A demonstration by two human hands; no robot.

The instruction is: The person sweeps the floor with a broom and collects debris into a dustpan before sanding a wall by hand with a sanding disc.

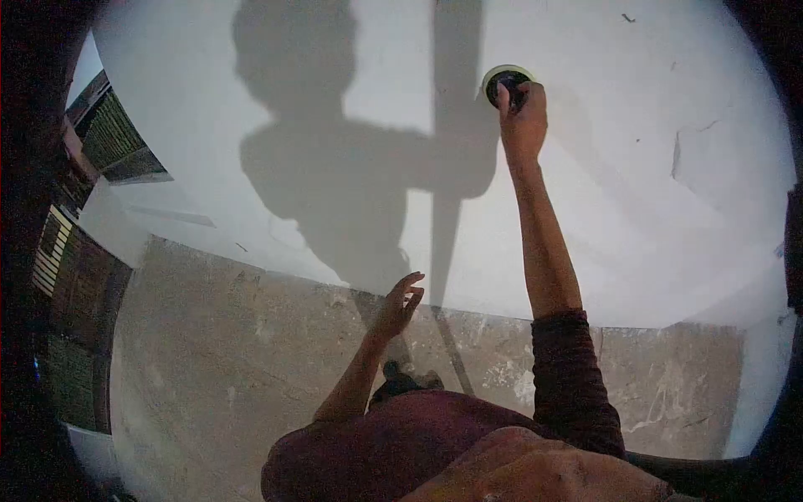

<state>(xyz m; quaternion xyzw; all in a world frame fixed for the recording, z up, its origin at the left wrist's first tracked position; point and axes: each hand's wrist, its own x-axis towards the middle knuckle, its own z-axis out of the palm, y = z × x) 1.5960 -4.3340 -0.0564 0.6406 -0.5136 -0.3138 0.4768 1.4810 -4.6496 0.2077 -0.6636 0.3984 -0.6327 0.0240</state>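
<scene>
My right hand [525, 121] is raised on a stretched arm to the upper part of the white wall [619, 184]. Its thumb and fingers are closed on the back of a round black pad [494, 83] with a pale rim, which looks like a hand sanding pad. The pad lies against the wall, or very close to it; its working face is hidden. Lower down, my left hand [398, 308] hangs in front of my body with bent fingers apart from the thumb. It is open and holds nothing.
A stained concrete floor [226, 335] meets the wall's foot. My shadow [335, 167] and a long pole-like shadow fall across the wall. Cracks and small marks show at the right. Dark slatted panels [84, 309] stand at the left.
</scene>
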